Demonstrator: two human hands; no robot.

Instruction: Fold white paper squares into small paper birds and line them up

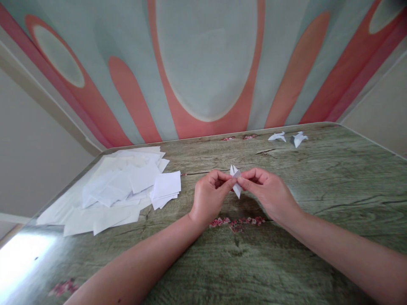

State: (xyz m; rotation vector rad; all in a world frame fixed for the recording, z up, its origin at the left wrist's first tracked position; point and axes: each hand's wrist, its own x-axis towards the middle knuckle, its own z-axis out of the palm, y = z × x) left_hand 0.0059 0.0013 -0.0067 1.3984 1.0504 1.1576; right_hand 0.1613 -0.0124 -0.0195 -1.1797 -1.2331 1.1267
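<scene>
Between my two hands, a small folded white paper (237, 190) is held just above the table, pointed at its top and bottom. Two narrow tips stand side by side at its upper end. My left hand (212, 192) pinches its left side between thumb and forefinger. On the opposite side, the thumb and fingers of my right hand (269, 190) are closed on the same piece. The fingertips cover the middle of the fold.
At the left of the wood-patterned table (343, 190) lies a spread of loose white paper sheets (111, 182). Small square papers (167, 185) sit in a stack beside it. Two folded paper figures (277, 137) (299, 139) lie near the back edge, before a patterned curtain (206, 63).
</scene>
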